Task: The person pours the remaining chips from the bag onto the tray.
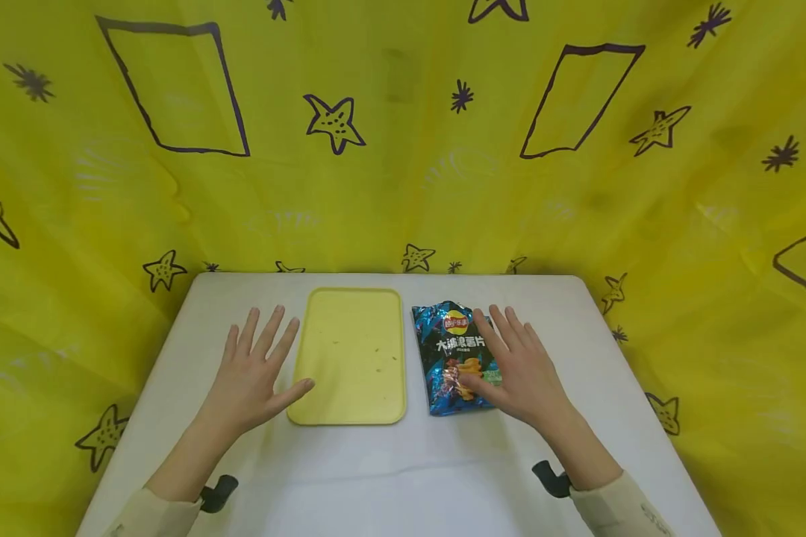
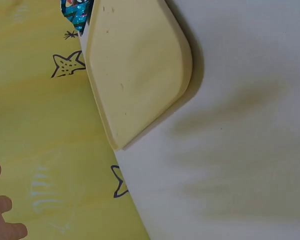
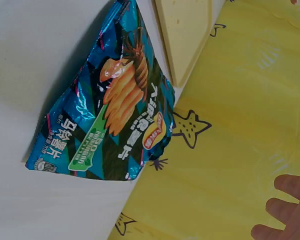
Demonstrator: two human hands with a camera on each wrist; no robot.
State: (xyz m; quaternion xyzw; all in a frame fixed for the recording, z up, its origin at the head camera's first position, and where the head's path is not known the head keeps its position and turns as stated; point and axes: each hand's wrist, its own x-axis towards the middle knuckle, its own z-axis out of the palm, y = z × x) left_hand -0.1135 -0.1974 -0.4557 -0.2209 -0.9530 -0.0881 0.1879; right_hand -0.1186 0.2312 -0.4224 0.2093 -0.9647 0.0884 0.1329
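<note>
A yellow tray lies on the white table, a few dark specks on its surface. To its right is a blue and black bag of potato chips, lying face up. My left hand hovers left of the tray with fingers spread straight, holding nothing. Over the right edge of the chip bag, my right hand is spread in the same way and hides part of it; in the right wrist view the bag stands apart from the fingertips.
The white table has rounded far corners. Behind and beside it hangs a yellow curtain with drawn stars and four-sided outlines. A dark strap piece sits at the left wrist, another at the right.
</note>
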